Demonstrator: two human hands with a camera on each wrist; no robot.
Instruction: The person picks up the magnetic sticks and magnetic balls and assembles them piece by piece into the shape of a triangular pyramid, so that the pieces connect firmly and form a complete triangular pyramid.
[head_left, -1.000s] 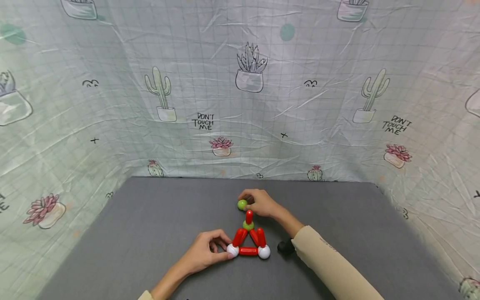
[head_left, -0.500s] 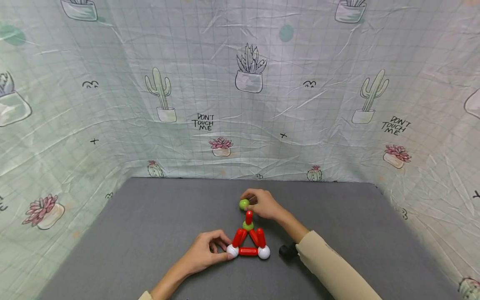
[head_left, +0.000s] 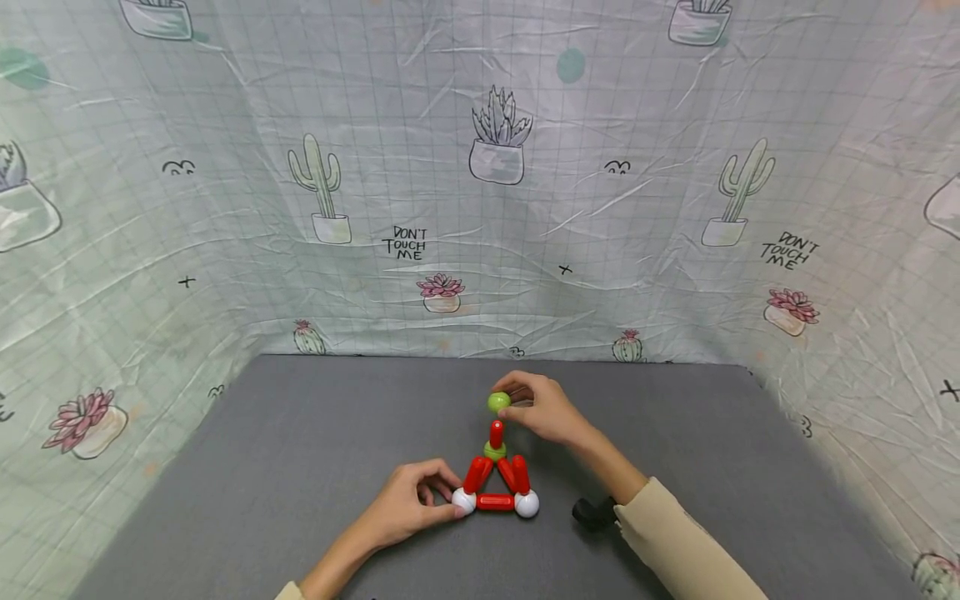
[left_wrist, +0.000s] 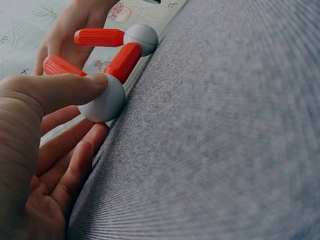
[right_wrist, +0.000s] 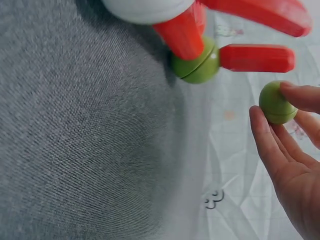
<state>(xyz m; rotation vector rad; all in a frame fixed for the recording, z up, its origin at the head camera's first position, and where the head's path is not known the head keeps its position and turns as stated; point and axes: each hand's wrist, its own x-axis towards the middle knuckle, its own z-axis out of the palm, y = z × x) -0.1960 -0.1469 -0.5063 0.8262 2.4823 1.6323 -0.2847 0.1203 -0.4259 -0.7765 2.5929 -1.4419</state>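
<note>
On the grey table stands a triangle of red rods point(head_left: 496, 502) joined by two white balls point(head_left: 527, 504) in front and a green ball point(head_left: 495, 451) at the back. From each corner ball a further red rod point(right_wrist: 257, 58) sticks up. My left hand point(head_left: 411, 503) pinches the left white ball point(left_wrist: 104, 102) between thumb and fingers. Behind and just above the back upright rod, my right hand point(head_left: 545, 407) holds a loose green ball point(right_wrist: 276, 102) by its fingertips. In the right wrist view a gap shows between that ball and the rod's end.
A black object point(head_left: 592, 513), partly hidden by the right sleeve point(head_left: 678, 537), is to the right of the triangle. Behind the grey tabletop point(head_left: 300, 433) hangs a cloth point(head_left: 360, 300) printed with cacti, which also closes in both sides.
My right hand has carried the green ball upward and a little to the right, to above the back upright rod. The left hand and the triangle stay in place.
</note>
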